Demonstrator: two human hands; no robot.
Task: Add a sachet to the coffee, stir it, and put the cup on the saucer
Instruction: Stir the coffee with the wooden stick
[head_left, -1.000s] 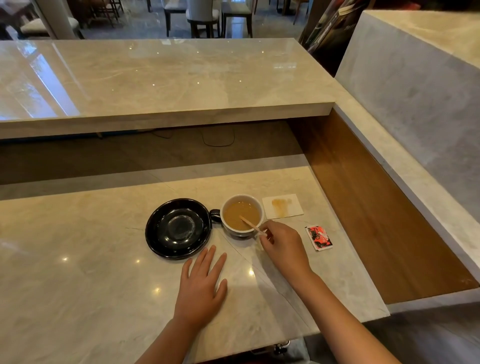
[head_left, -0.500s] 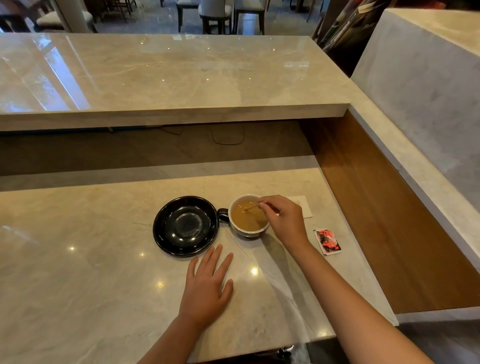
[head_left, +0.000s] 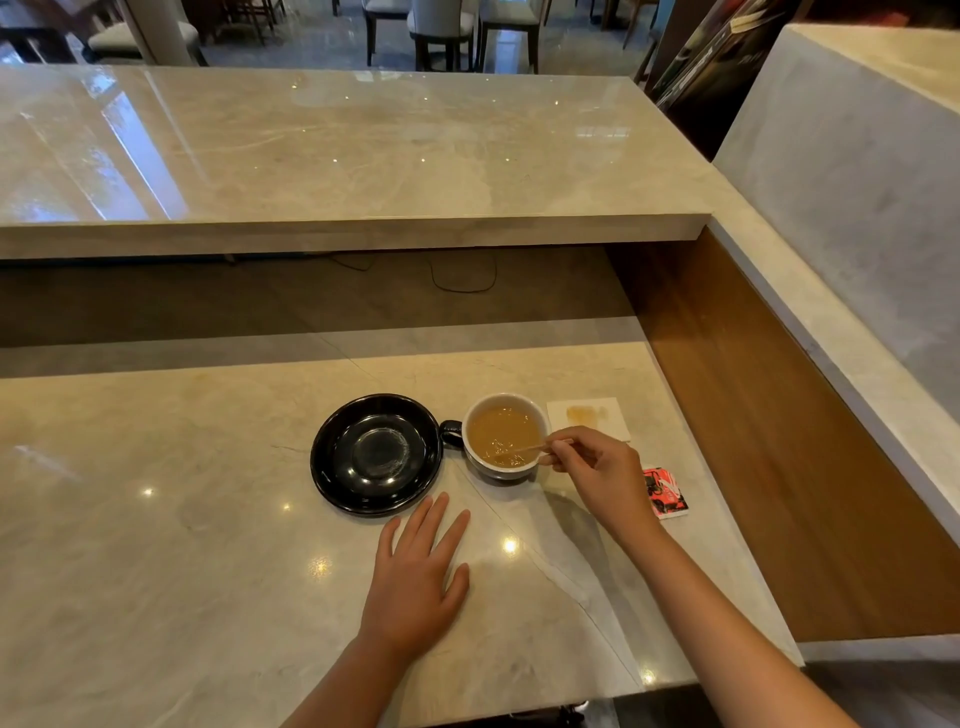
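A cup (head_left: 506, 468) with a dark outside, white inside and light brown coffee stands on the marble counter, its handle pointing left. Just left of it lies an empty black saucer (head_left: 376, 454). My right hand (head_left: 592, 467) pinches a thin wooden stirrer (head_left: 530, 447) whose tip dips into the coffee from the right. A red sachet (head_left: 665, 492) lies flat on the counter right of that hand. My left hand (head_left: 418, 577) rests flat, fingers spread, on the counter below the saucer.
A white napkin (head_left: 589, 418) with a brown stain lies behind the cup to the right. A raised marble ledge (head_left: 311, 228) runs across the back. A wooden side panel (head_left: 753, 415) bounds the counter on the right.
My right hand moved around the cup with the stirrer, from the near rim to over the far side and back to the right rim. The left hand stayed flat.
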